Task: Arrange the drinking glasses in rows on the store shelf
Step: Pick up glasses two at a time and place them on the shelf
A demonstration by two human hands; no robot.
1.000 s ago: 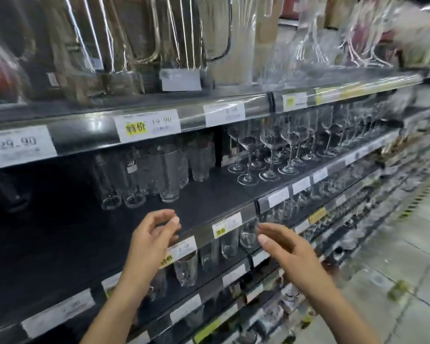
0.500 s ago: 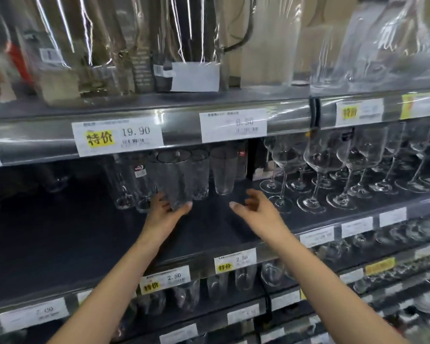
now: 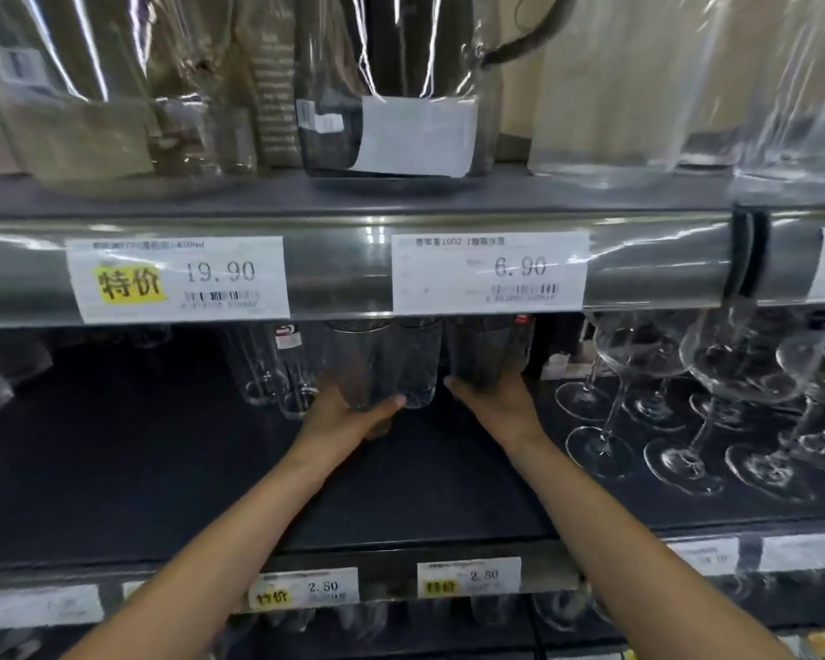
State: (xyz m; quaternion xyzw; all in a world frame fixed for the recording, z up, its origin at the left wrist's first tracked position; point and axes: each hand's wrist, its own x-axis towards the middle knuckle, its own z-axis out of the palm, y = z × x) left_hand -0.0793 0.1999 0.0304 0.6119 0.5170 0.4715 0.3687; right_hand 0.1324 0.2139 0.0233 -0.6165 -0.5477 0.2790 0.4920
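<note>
In the head view we see both bare arms reaching into the dark, matte shelf (image 3: 115, 469) at mid-frame, where the left hand (image 3: 348, 416) curls its fingers around the base of a tall, straight-sided clear tumbler (image 3: 360, 364), and the right hand (image 3: 501, 402) cups the foot of a second tumbler (image 3: 477, 354), though we cannot tell how firmly. More clear tumblers (image 3: 277, 369) stand just left, their rims cut off by the glossy price rail (image 3: 334, 269). At right, round-bowled stemmed glasses (image 3: 715, 369) blur together, and the plastic-wrapped goods (image 3: 391, 88) above are hard to make out.
</note>
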